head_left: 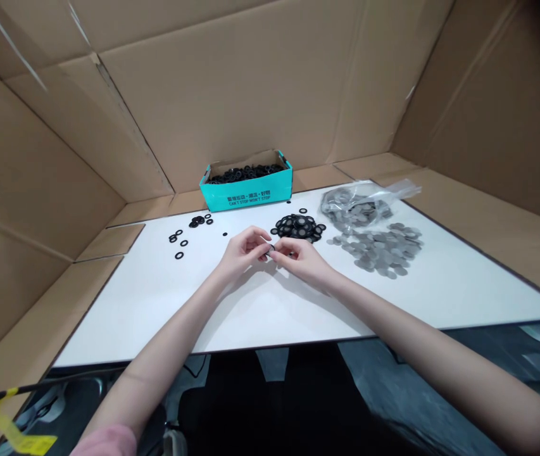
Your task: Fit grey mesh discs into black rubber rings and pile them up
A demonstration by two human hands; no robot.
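Observation:
My left hand [245, 250] and my right hand [302, 258] meet above the white tabletop, fingertips pinched together. Between them is a small black ring [270, 251], gripped at its edges by both hands and partly hidden by the fingers. Just behind my right hand lies a heap of black rings with grey centres [298, 227]. To the right of it, thin grey discs [386, 250] are spread in a loose pile. Several loose black rings [179, 255] lie to the left of my left hand.
A turquoise cardboard box [245, 195] full of black rings stands at the back. Beside it on the right lies a clear plastic bag [355, 206] of grey discs. Cardboard walls [241, 95] enclose the white table [146, 316] at the back and sides.

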